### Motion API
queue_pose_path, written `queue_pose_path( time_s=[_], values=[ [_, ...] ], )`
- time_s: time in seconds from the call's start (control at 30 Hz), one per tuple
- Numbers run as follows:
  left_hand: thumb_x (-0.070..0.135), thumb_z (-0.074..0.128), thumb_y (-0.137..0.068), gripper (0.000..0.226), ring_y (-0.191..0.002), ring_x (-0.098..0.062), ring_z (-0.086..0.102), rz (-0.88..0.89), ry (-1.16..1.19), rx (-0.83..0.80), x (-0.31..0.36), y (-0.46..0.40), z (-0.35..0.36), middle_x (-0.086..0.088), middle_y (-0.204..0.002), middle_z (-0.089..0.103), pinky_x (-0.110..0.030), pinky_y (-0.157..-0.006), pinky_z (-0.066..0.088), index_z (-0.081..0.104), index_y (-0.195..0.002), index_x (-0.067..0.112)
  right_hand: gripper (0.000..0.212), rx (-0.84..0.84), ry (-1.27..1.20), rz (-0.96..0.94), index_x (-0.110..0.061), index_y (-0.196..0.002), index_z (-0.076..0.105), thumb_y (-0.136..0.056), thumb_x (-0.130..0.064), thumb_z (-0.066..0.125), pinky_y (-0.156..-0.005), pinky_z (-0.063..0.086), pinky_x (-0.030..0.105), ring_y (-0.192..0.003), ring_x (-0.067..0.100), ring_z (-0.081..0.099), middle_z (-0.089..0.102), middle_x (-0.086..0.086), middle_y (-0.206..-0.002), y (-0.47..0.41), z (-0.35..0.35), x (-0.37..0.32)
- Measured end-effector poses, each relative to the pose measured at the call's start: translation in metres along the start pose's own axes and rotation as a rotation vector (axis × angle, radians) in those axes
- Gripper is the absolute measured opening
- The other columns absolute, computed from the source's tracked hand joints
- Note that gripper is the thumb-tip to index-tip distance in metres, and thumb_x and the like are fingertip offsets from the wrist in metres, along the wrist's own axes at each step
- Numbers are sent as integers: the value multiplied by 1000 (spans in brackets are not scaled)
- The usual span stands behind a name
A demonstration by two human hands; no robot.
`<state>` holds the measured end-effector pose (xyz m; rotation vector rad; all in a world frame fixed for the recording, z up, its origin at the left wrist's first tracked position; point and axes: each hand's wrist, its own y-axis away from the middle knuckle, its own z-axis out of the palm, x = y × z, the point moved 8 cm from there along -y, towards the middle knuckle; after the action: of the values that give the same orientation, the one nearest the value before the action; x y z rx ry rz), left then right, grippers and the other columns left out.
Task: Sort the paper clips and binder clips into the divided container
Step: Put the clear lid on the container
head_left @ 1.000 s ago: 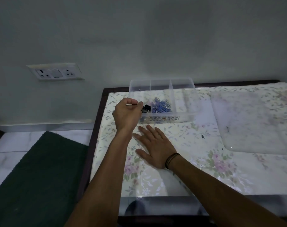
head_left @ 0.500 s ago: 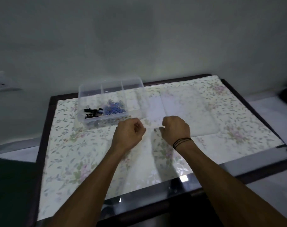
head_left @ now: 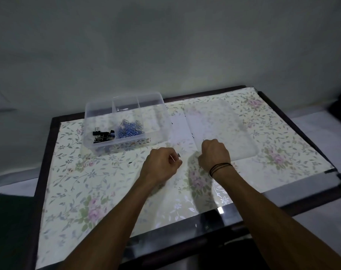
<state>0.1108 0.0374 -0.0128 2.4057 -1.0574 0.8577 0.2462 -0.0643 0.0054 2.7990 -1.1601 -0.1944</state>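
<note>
A clear divided container (head_left: 124, 145) stands at the back left of the table. Black binder clips (head_left: 102, 135) lie in its left compartment, and blue paper clips (head_left: 130, 128) are heaped in the middle one. The right compartment looks bare. My left hand (head_left: 161, 165) rests as a fist on the tablecloth, in front of and to the right of the container. A thin pale sliver shows at its fingers, and I cannot tell what it is. My right hand (head_left: 214, 155), with black bands at the wrist, is also curled shut, a hand's width to the right.
A floral plastic cloth (head_left: 87, 182) covers the dark-framed table. A clear flat lid (head_left: 224, 121) lies to the right of the container, just beyond my right hand. A few tiny dark specks (head_left: 130, 162) dot the cloth. The wall stands close behind.
My left hand dropped a binder clip in the left compartment and came back to the cloth. My right hand went from flat to a fist. The view has swung right.
</note>
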Motion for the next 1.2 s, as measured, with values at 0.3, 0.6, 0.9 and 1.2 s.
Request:
queue_pose_path(
  time_s=[0.3,0.6,0.9,1.2],
  values=[
    [68,63,-83,66,-102,-28,73,-442,1129,-391,27,10,31,-6,-116,74,-46,-88,59,67,-123,16,33,133,-357,66,-9,-54,62,-75,-34,67,-41,29,19,-42,16,47,46,2,-44,32,-75,-11],
    [8,55,-99,32,-96,-30,74,-278,1326,-233,38,4,-3,-11,-118,74,-32,-66,61,64,-128,18,55,226,-306,-30,-26,-113,62,-72,-61,68,-83,53,35,-106,20,59,61,0,-115,68,-86,-33],
    [18,48,-104,17,-105,-32,72,-183,1551,-107,22,-1,-54,-12,-124,71,-41,-80,61,53,-120,24,37,-35,-1510,159,-4,-124,60,-91,-17,68,-85,60,43,-86,26,73,73,16,-109,30,-87,28],
    [90,44,-71,105,-142,-39,39,-180,1909,-18,0,-2,-101,-12,-152,45,-76,-105,28,44,-150,20,12,752,-864,-518,-16,-94,79,-84,-21,77,-64,50,15,-61,8,59,69,-14,-72,63,-169,-38]
  ],
)
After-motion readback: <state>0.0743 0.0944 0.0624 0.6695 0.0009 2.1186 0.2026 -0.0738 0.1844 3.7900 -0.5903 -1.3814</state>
